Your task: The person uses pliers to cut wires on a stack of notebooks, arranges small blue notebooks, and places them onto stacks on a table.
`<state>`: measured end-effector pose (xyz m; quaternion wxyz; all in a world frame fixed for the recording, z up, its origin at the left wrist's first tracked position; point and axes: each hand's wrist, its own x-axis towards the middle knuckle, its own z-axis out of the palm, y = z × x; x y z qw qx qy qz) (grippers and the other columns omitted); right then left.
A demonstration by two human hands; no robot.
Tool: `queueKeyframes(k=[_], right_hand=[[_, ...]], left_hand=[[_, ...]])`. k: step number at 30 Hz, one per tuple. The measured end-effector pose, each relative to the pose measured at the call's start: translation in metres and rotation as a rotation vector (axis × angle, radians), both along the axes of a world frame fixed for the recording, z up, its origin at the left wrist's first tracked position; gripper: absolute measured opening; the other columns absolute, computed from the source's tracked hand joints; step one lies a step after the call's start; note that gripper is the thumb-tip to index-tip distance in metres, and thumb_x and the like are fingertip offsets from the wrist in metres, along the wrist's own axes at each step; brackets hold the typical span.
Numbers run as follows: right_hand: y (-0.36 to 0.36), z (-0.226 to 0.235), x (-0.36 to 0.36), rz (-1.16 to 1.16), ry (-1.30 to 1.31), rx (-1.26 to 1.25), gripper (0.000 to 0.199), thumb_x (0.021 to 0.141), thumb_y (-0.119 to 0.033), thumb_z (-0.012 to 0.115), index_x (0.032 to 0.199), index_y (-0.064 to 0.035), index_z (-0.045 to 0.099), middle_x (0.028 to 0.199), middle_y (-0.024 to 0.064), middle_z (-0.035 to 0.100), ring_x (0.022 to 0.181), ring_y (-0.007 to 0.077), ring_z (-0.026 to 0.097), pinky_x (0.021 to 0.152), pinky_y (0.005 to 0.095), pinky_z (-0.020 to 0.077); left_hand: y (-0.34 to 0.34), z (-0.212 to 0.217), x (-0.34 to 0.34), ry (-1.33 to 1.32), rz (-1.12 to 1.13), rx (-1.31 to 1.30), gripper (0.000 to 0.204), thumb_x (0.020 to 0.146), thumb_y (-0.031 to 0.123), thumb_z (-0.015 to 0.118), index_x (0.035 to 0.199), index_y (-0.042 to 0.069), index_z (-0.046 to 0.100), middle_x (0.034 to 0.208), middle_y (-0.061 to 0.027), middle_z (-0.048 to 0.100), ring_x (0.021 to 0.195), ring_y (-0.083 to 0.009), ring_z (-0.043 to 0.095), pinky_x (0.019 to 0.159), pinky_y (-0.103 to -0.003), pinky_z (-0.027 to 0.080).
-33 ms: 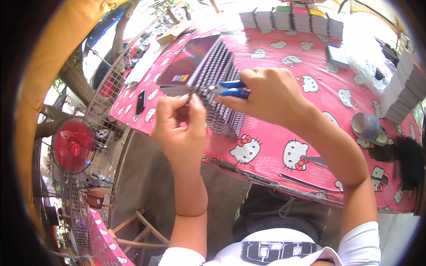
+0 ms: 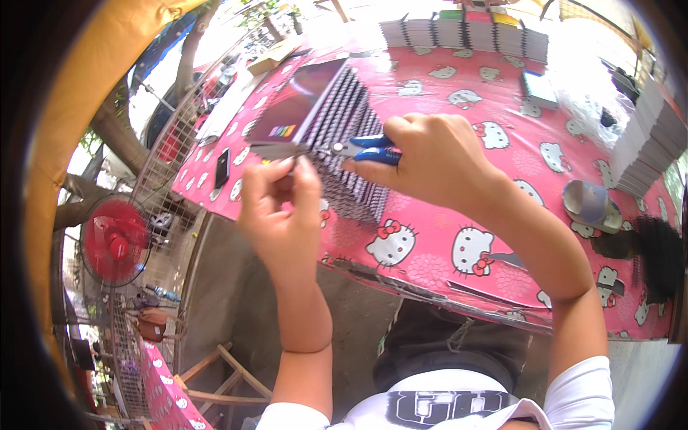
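Note:
A tall stack of spiral notebooks (image 2: 351, 118), with dark coil bindings, leans at an angle near the left part of the table. The top notebook's dark cover (image 2: 287, 107) has a small rainbow-coloured patch near its corner. My left hand (image 2: 279, 208) is closed, thumb and fingertips pinching that near corner at the coil's end; what lies between the tips is mostly hidden. In my right hand (image 2: 441, 158) are pliers (image 2: 376, 147) with blue handles, gripped from above. Their metal jaws touch or nearly touch the coil edge, close to my left fingertips.
A pink patterned cloth covers the table (image 2: 430, 244). A black phone (image 2: 222, 168) lies left of the stack. More notebooks (image 2: 466, 36) stand at the back, and another pile (image 2: 648, 143) rises at right, near a tape roll (image 2: 588, 201). A red fan (image 2: 115, 240) stands beyond the left edge.
The whole view has shifted slightly. Both hands keep nearly the same places at the notebook's corner, and the pliers stay in my right hand.

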<state>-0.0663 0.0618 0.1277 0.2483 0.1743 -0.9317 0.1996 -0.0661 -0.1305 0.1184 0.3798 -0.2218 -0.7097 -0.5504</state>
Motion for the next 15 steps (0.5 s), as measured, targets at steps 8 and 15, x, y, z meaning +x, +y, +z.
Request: queueKeyframes(k=[8, 15], right_hand=[[0.082, -0.140, 0.031, -0.109, -0.267, 0.321, 0.083, 0.069, -0.068, 0.068, 0.110, 0.0039, 0.057, 0.113, 0.0209, 0.056, 0.112, 0.0369, 0.052, 0.096, 0.0495, 0.0381], [0.293, -0.113, -0.102, -0.856, -0.370, -0.237, 0.052, 0.089, -0.049, 0.057, 0.100, 0.0001, 0.068, 0.100, 0.0239, 0.067, 0.093, 0.0378, 0.066, 0.084, 0.0442, 0.0511]], left_hand=[[0.022, -0.060, 0.057, 0.054, -0.354, 0.018, 0.023, 0.083, -0.009, 0.063, 0.101, 0.000, 0.052, 0.095, -0.0186, 0.064, 0.078, -0.0145, 0.062, 0.065, -0.024, 0.052], [0.042, -0.170, 0.089, -0.554, -0.282, -0.017, 0.020, 0.079, -0.004, 0.070, 0.093, 0.001, 0.057, 0.092, -0.0136, 0.069, 0.061, -0.0041, 0.057, 0.053, -0.019, 0.046]])
